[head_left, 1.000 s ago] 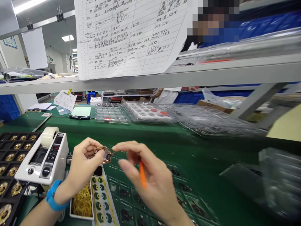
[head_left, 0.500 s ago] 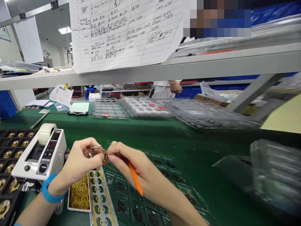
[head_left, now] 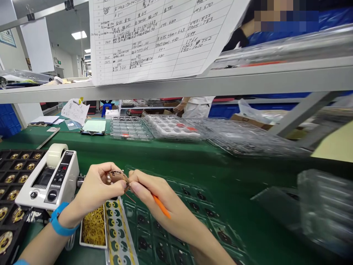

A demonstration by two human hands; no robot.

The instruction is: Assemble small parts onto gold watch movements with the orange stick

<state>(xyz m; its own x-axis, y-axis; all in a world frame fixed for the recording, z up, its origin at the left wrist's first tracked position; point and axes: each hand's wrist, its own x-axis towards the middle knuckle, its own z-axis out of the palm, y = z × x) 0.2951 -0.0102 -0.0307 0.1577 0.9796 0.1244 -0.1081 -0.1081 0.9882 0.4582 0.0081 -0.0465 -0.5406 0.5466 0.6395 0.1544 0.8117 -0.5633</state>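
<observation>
My left hand (head_left: pixel 103 187), with a blue wristband (head_left: pixel 59 221), pinches a round copper-coloured part (head_left: pixel 117 177) by its rim, tilted up. A thin reddish wire (head_left: pixel 130 197) trails below it. My right hand (head_left: pixel 154 191) is closed around an orange-handled tool (head_left: pixel 161 206) whose working end is hidden by the fingers. Its fingertips meet the right edge of the round part. Under the hands lie a white box (head_left: pixel 93 245) of small yellow bands, a strip of round green and yellow stickers (head_left: pixel 117 230), and a clear tray (head_left: pixel 149 235) with dark parts in its pockets.
A white tape dispenser (head_left: pixel 59 184) stands left, beside a black tray (head_left: pixel 26 173) of gold round parts. Clear plastic trays (head_left: pixel 171 127) line the back of the green bench; more (head_left: pixel 325 206) are stacked right. A grey shelf rail (head_left: pixel 176 86) crosses above. Another person (head_left: pixel 197 106) stands beyond.
The view has shifted slightly. My hands stay together at the round part, and the orange handle now lies at a lower slant. The person behind has moved an arm.
</observation>
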